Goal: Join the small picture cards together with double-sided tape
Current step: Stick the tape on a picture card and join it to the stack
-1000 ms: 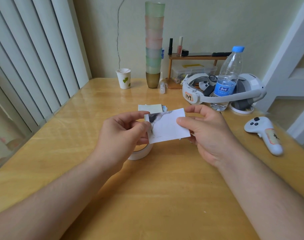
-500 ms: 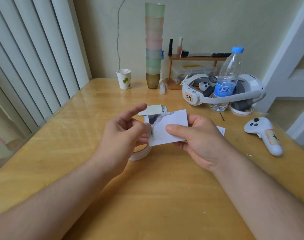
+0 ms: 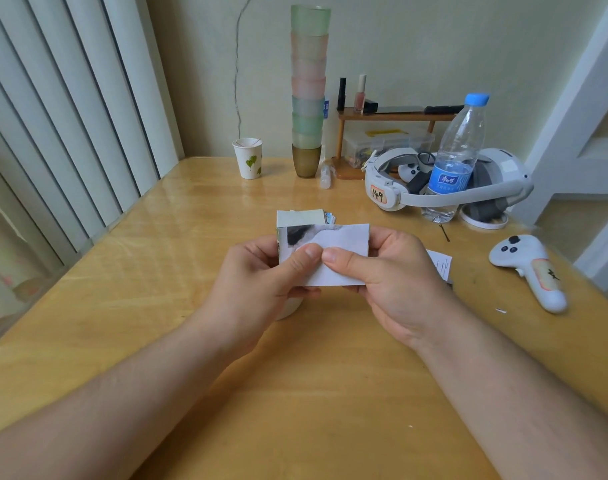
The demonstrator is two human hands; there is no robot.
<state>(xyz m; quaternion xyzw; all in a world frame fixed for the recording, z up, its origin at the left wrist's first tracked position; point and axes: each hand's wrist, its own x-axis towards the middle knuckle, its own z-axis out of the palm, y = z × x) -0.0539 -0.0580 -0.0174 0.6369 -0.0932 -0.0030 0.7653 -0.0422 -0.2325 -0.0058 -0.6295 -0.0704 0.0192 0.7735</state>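
Both hands raised over worktop (image 3: 157, 306), centre. Left hand (image 3: 261, 282) pinching card (image 3: 340, 244) at its left half, thumb on face, fingers curled behind. Right hand (image 3: 389, 282) pinching same card from right, thumb tip touching left thumb. Card white, dark patch at top left, held just above worktop. Second card (image 3: 301, 218) behind it, top edge showing. Tape roll (image 3: 288, 308) under left hand, mostly hidden. Paper slip (image 3: 441, 265) right of right hand. Bottle (image 3: 456, 157), headset (image 3: 503, 174), controller (image 3: 527, 268) at right; paper cup (image 3: 249, 162) and cup stack (image 3: 307, 84) at back.
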